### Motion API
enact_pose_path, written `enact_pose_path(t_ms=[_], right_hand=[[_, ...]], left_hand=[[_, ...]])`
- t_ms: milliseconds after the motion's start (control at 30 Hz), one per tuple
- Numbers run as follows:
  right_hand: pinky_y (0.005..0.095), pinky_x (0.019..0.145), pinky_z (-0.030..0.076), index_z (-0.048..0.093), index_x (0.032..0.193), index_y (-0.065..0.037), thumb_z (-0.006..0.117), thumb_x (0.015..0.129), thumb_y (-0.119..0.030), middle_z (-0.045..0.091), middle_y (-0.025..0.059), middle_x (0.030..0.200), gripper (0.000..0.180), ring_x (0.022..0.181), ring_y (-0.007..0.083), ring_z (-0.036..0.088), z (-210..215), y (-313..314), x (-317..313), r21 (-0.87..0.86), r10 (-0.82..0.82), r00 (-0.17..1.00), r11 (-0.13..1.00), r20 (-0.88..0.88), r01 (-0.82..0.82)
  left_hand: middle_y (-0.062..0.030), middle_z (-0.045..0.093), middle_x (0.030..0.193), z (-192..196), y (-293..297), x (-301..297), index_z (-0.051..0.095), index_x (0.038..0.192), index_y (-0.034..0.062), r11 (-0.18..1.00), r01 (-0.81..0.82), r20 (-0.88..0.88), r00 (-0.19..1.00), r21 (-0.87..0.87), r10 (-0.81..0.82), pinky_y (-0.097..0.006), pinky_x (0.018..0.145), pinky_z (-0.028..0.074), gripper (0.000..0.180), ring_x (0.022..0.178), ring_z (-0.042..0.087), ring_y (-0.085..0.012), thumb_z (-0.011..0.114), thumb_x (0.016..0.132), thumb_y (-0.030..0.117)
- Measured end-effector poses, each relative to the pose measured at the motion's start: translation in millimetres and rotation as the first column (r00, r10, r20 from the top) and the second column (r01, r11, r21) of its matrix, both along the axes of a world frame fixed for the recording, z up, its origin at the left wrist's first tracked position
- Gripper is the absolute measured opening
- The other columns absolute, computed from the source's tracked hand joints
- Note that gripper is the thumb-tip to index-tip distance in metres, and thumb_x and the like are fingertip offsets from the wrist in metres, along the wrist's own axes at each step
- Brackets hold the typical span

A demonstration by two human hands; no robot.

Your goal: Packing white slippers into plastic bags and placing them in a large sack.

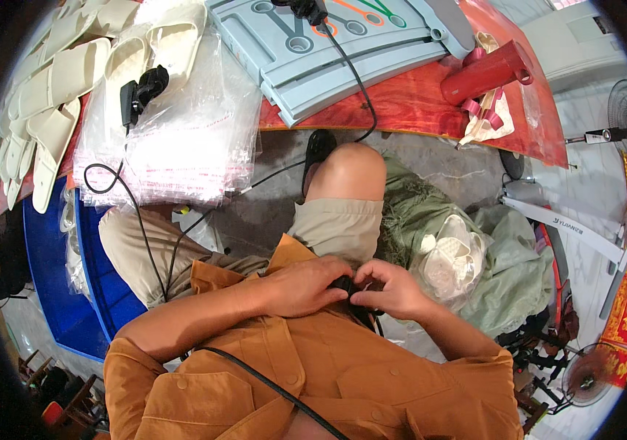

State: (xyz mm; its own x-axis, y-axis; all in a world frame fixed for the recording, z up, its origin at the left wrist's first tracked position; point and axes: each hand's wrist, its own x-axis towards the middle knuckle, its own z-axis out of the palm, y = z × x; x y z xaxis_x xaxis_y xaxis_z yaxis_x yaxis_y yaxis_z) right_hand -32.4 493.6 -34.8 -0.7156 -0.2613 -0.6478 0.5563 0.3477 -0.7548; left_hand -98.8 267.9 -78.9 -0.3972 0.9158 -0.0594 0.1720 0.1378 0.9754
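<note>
Both hands meet at my waist, over the front of the orange-brown shirt (255, 367). Between their fingertips sits a small black object (342, 284), mostly covered, its kind unclear. My left hand (302, 284) lies against the shirt with its fingers bent round the object's left side. From the other side my right hand (392, 290) pinches at it, thumb and forefinger curled. A dark cord (379, 324) shows just below the right fingers. Another black cable (277, 389) runs across my chest.
Ahead, a red table (401, 95) carries cream slippers (79, 70), clear plastic bags (174, 139), a grey plastic case (291, 95) and a red cylinder (485, 73). Black cables (137, 213) hang toward my lap. A blue bin (104, 271) stands left; a green sack (511, 257) and bagged slippers (449, 260) lie right.
</note>
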Motion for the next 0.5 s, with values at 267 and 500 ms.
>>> enact_pose_path(t_ms=[267, 500], right_hand=[[0.0276, 0.074, 0.050, 0.063, 0.105, -0.005, 0.082, 0.076, -0.014, 0.065, 0.0042, 0.093, 0.035, 0.083, 0.0119, 0.061, 2, -12, 0, 0.141, 0.140, 0.910, 0.986, -0.391, -0.091], [0.0293, 0.073, 0.051, 0.063, 0.105, -0.007, 0.078, 0.076, -0.016, 0.067, 0.0070, 0.090, 0.033, 0.080, 0.0146, 0.064, 1, -16, 13, 0.193, 0.065, 0.892, 0.981, -0.447, 0.025]], left_hand=[[-0.0212, 0.062, 0.110, -6, -3, 0, 0.051, 0.118, -0.0003, 0.998, -0.011, 0.127, 0.992, -0.055, 0.018, -0.044, 0.089, 0.047, 0.036, 0.107, 0.059, -0.0396, 0.066, 0.092, 0.020], [-0.0174, 0.064, 0.100, -6, -3, -1, 0.048, 0.118, 0.0033, 1.000, -0.003, 0.182, 0.983, -0.018, 0.006, -0.038, 0.082, 0.049, 0.035, 0.096, 0.064, -0.0327, 0.067, 0.093, 0.020]])
